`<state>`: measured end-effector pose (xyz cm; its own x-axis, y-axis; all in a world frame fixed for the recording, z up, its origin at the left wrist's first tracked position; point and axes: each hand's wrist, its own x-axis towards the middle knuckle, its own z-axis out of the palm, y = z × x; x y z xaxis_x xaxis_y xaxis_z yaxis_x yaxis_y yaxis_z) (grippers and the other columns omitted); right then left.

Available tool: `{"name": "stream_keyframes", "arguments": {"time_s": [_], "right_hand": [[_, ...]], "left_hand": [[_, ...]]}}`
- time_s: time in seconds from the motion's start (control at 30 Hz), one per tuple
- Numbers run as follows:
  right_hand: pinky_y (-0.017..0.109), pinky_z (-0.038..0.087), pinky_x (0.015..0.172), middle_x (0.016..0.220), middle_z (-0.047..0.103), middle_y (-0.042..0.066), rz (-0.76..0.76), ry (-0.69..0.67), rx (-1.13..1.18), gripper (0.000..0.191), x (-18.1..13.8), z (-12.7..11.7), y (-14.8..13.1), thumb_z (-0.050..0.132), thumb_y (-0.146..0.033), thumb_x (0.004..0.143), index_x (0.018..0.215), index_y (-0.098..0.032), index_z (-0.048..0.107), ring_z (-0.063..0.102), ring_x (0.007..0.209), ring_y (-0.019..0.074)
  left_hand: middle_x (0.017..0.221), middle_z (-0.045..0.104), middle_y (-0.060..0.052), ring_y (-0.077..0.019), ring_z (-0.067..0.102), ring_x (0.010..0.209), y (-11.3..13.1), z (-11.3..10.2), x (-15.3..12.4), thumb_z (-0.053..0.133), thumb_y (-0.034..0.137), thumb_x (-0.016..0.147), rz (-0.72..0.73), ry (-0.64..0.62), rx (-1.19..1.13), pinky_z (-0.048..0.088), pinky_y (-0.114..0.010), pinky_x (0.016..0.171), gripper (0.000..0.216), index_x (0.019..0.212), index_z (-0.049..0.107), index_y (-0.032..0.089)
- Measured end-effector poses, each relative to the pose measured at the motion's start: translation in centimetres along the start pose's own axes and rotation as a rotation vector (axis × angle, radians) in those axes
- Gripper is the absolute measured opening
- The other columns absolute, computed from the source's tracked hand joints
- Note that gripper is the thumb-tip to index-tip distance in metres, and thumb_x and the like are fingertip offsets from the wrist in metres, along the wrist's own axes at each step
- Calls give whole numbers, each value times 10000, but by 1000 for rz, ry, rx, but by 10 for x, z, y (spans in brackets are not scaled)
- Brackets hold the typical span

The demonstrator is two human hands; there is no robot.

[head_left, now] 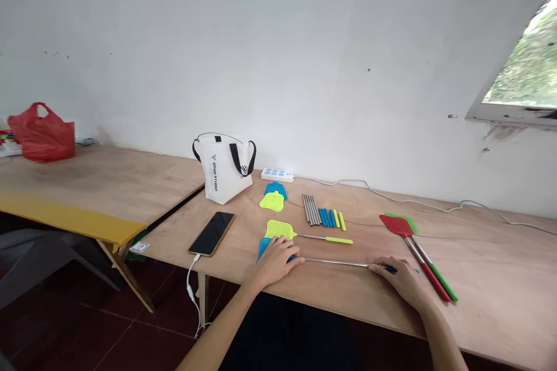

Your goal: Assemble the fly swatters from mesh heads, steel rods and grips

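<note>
A blue fly swatter with a metal rod (335,261) lies across the table near the front edge. My left hand (277,259) is closed over the neck of its blue head, hiding most of that head. At the other end my right hand (398,278) grips the blue handle, which mostly disappears under the fingers. Just behind lies a yellow-green fly swatter (279,229), its handle pointing right. To the right, a red fly swatter (395,224) overlaps a green fly swatter (452,291).
Loose swatter heads, yellow-green (272,202) and blue (278,188), lie farther back. Beside them are several metal tubes (310,210) and several coloured grips (329,218). A phone (213,233) on a cable, a white bag (226,171) and a power strip (277,174) stand leftward.
</note>
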<state>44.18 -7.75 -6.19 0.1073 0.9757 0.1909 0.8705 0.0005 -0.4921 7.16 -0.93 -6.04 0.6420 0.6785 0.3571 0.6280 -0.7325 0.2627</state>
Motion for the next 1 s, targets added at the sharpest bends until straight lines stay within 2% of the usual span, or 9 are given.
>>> {"name": "stream_keyframes", "arguments": {"time_s": [0.23, 0.37, 0.47, 0.63, 0.8, 1.0], "right_hand": [[355, 486, 810, 868, 758, 24, -47, -132, 10, 435, -3, -9, -21, 446, -625, 906, 822, -301, 724, 675, 907, 274], [373, 466, 806, 918, 765, 24, -72, -176, -33, 460, 0, 9, -39, 385, -605, 950, 859, -302, 719, 685, 918, 285], [367, 458, 808, 991, 775, 55, -129, -140, -130, 447, 2, 39, -67, 381, -556, 989, 956, -289, 739, 702, 956, 295], [282, 394, 665, 893, 775, 43, -292, -76, -304, 408, -2, 82, -117, 343, -438, 1058, 955, -287, 707, 716, 825, 241], [275, 372, 672, 849, 762, 46, -365, 61, -335, 381, -8, 89, -125, 358, -432, 1066, 914, -268, 667, 702, 791, 226], [282, 362, 658, 819, 746, 41, -365, 86, -338, 360, -8, 88, -123, 386, -438, 1059, 887, -265, 650, 692, 767, 231]], "left_hand": [[965, 649, -16, -207, 528, 915, -5, -5, -4, 444, 415, 1065, 44, -25, 41, 345, -346, 798, 354, 851, 642, 214], [967, 647, -15, -203, 530, 918, -4, -7, -5, 450, 384, 1067, 65, -31, 56, 341, -347, 797, 325, 863, 637, 213], [976, 644, -14, -204, 534, 932, 3, -4, -3, 456, 370, 1066, 83, -30, 71, 339, -341, 804, 308, 862, 622, 211], [983, 627, -14, -200, 541, 946, 7, 0, -1, 444, 358, 1070, 117, -59, 59, 352, -331, 827, 289, 882, 604, 208], [975, 624, -16, -199, 543, 944, 1, -4, -2, 447, 378, 1067, 105, -76, 29, 364, -332, 834, 301, 883, 614, 207], [964, 640, -17, -199, 559, 939, 0, -4, -3, 455, 410, 1061, 79, -58, -4, 376, -331, 848, 315, 875, 609, 208]]}}
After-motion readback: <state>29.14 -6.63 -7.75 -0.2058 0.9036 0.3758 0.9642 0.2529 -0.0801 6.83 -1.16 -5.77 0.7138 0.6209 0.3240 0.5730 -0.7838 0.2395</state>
